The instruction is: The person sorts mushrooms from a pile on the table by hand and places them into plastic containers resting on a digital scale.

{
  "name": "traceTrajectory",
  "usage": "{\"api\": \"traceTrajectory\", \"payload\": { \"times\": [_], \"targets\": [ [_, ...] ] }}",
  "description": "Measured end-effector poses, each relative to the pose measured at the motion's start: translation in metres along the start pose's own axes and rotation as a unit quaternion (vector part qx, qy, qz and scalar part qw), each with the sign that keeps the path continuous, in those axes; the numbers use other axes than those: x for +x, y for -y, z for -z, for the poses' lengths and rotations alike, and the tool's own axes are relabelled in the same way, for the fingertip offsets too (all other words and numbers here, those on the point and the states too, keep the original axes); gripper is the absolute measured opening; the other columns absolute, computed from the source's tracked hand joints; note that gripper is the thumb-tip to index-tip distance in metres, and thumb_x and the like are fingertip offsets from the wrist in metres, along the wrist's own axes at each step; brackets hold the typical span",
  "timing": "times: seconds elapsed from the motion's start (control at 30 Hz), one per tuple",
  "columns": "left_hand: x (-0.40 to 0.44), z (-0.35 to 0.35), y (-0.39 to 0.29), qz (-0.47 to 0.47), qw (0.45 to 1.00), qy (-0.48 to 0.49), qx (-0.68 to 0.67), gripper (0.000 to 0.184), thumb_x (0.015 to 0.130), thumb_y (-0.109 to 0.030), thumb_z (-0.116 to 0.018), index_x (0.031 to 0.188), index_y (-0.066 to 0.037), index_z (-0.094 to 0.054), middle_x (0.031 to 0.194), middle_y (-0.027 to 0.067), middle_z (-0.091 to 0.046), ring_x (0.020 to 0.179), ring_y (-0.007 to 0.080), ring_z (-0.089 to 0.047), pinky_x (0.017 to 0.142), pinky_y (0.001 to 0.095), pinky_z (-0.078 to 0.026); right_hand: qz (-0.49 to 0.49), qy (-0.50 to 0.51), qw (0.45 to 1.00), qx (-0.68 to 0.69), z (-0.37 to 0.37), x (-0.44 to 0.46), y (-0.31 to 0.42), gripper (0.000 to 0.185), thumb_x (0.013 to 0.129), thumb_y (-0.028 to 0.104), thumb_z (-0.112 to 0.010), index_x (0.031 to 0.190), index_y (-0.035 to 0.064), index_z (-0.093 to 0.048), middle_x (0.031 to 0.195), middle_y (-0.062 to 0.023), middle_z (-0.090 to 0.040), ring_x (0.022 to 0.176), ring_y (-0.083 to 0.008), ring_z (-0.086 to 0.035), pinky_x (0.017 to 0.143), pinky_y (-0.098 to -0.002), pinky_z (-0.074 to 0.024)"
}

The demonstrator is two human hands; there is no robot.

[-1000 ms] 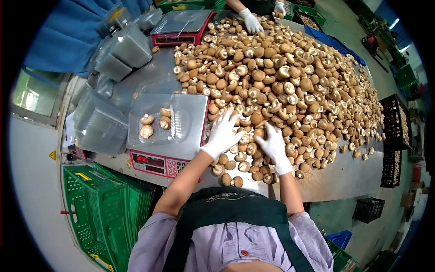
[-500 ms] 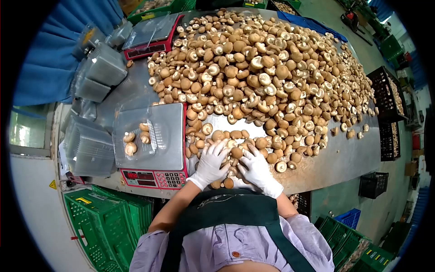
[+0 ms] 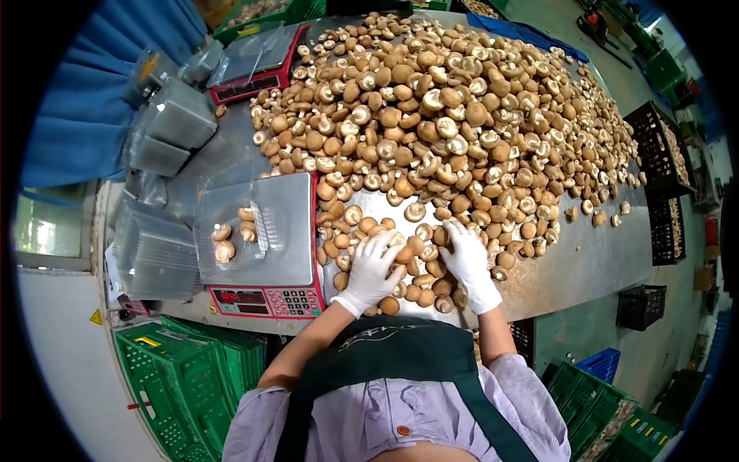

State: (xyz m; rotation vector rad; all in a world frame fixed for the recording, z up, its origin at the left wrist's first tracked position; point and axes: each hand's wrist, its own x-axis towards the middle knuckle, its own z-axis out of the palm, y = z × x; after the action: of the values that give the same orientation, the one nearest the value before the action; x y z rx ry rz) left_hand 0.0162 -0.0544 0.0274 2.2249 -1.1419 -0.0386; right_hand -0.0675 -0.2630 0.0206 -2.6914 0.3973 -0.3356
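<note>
My left hand (image 3: 372,271), in a white glove, rests among loose brown mushrooms (image 3: 416,245) at the near edge of the metal table. Its fingers are spread, with the tips and thumb against mushrooms; none is clearly gripped. To the right, my right hand (image 3: 469,264), also gloved, lies over the same group with fingers stretched out and touching mushrooms. Beyond both hands rises a large mushroom pile (image 3: 462,115). On the left, a clear plastic tray (image 3: 260,231) with several mushrooms (image 3: 224,251) in it sits on a red-framed scale (image 3: 296,254).
Stacked clear trays (image 3: 154,250) stand left of the scale. A second scale (image 3: 265,58) is at the back left. Green crates (image 3: 173,377) are below the table's left side. Black crates (image 3: 662,154) with mushrooms stand beyond its right edge.
My hands have moved apart, the right one farther right and turned more upright. Mushrooms between them are more spread out towards me. The scale and its tray look the same.
</note>
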Motion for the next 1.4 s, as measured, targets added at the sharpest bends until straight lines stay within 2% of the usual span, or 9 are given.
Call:
{"api": "traceTrajectory", "payload": {
  "times": [0.17, 0.3, 0.37, 0.53, 0.7, 0.87, 1.07, 1.17, 1.4],
  "targets": [
    [0.015, -0.015, 0.026, -0.036, 0.991, 0.041, 0.124, 0.047, 0.077, -0.041, -0.065, 0.116, -0.016, -0.059, 0.127, 0.0101, -0.052, 0.126, 0.0296, -0.043, 0.105, 0.0597, -0.021, -0.064, 0.015, 0.997, 0.029, -0.019, 0.016, 0.001, 0.043, 0.076, 0.025, -0.068, 0.116, 0.0101, -0.061, 0.105, -0.0141, -0.066, 0.092, -0.0305, -0.063, 0.08, -0.0398, -0.051],
    [0.016, 0.004, 0.042, 0.0, 0.989, 0.001, 0.146, 0.045, 0.076, -0.028, -0.064, 0.118, -0.013, -0.059, 0.124, 0.0099, -0.054, 0.123, 0.0327, -0.043, 0.103, 0.0581, -0.026, -0.178, 0.062, 0.962, 0.197, 0.027, 0.02, 0.008, 0.045, 0.074, 0.026, -0.07, 0.115, 0.0093, -0.063, 0.092, -0.0102, -0.067, 0.085, -0.0194, -0.064, 0.078, -0.0302, -0.0506],
    [0.014, 0.006, 0.043, 0.011, 0.993, -0.009, 0.114, 0.045, 0.074, -0.027, -0.064, 0.117, -0.012, -0.06, 0.124, 0.0108, -0.054, 0.124, 0.0334, -0.043, 0.104, 0.0568, -0.026, -0.212, 0.047, 0.889, 0.403, 0.033, 0.014, -0.008, 0.044, 0.075, 0.021, -0.073, 0.116, 0.0065, -0.064, 0.089, -0.0023, -0.064, 0.083, -0.0095, -0.057, 0.076, -0.0223, -0.0476],
    [0.033, 0.004, 0.014, -0.024, 0.998, 0.029, 0.046, 0.042, 0.079, -0.03, -0.06, 0.115, -0.009, -0.061, 0.125, 0.0122, -0.054, 0.119, 0.0302, -0.048, 0.1, 0.0491, -0.033, -0.192, 0.034, 0.553, 0.81, 0.049, -0.004, -0.035, 0.049, 0.088, 0.023, -0.054, 0.13, -0.0005, -0.047, 0.122, -0.0149, -0.058, 0.1, -0.0224, -0.064, 0.079, -0.0338, -0.0557],
    [0.074, -0.041, -0.004, 0.047, 0.981, 0.157, 0.105, 0.038, 0.085, -0.033, -0.056, 0.113, -0.008, -0.057, 0.109, 0.0131, -0.057, 0.094, 0.0301, -0.059, 0.08, 0.0422, -0.047, -0.311, -0.048, 0.662, 0.68, 0.045, -0.016, -0.042, 0.02, 0.091, 0.024, -0.059, 0.084, 0.0055, -0.06, 0.065, 0.0034, -0.05, 0.059, -0.008, -0.049, 0.055, -0.0238, -0.0452],
    [0.089, -0.058, 0.008, 0.075, 0.981, 0.175, -0.015, 0.032, 0.081, -0.025, -0.056, 0.107, -0.005, -0.056, 0.106, 0.0173, -0.056, 0.091, 0.035, -0.06, 0.077, 0.0435, -0.05, -0.371, -0.017, 0.777, 0.508, 0.06, -0.029, -0.055, 0.009, 0.087, 0.012, -0.061, 0.091, 0.0045, -0.064, 0.074, 0.0044, -0.059, 0.062, -0.0026, -0.048, 0.056, -0.0177, -0.0397],
    [0.067, -0.035, 0.018, 0.078, 0.982, 0.13, -0.108, 0.04, 0.08, -0.014, -0.054, 0.118, -0.006, -0.055, 0.112, 0.0177, -0.058, 0.1, 0.0371, -0.058, 0.085, 0.042, -0.048, -0.326, -0.039, 0.916, 0.229, 0.054, -0.019, -0.053, 0.027, 0.079, 0.011, -0.064, 0.105, 0.0065, -0.067, 0.098, -0.0082, -0.069, 0.084, -0.0158, -0.066, 0.079, -0.0269, -0.0513],
    [0.059, -0.018, 0.015, 0.059, 0.985, 0.135, -0.091, 0.04, 0.081, -0.015, -0.054, 0.12, -0.005, -0.054, 0.109, 0.0176, -0.059, 0.1, 0.0362, -0.057, 0.086, 0.0427, -0.047, -0.112, -0.094, 0.989, 0.026, 0.028, -0.009, -0.034, 0.019, 0.074, 0.014, -0.067, 0.092, 0.0101, -0.068, 0.101, -0.0071, -0.067, 0.088, -0.0253, -0.062, 0.077, -0.0351, -0.0512],
    [0.044, -0.001, -0.005, 0.041, 0.984, 0.035, -0.17, 0.032, 0.083, -0.008, -0.062, 0.114, -0.002, -0.06, 0.102, 0.0123, -0.062, 0.091, 0.0246, -0.063, 0.079, 0.0292, -0.05, -0.008, 0.045, 0.981, -0.189, -0.024, 0.013, -0.032, 0.016, 0.067, 0.016, -0.068, 0.08, 0.0065, -0.066, 0.085, -0.0099, -0.063, 0.083, -0.0308, -0.057, 0.063, -0.0402, -0.0486]
  ]
}}
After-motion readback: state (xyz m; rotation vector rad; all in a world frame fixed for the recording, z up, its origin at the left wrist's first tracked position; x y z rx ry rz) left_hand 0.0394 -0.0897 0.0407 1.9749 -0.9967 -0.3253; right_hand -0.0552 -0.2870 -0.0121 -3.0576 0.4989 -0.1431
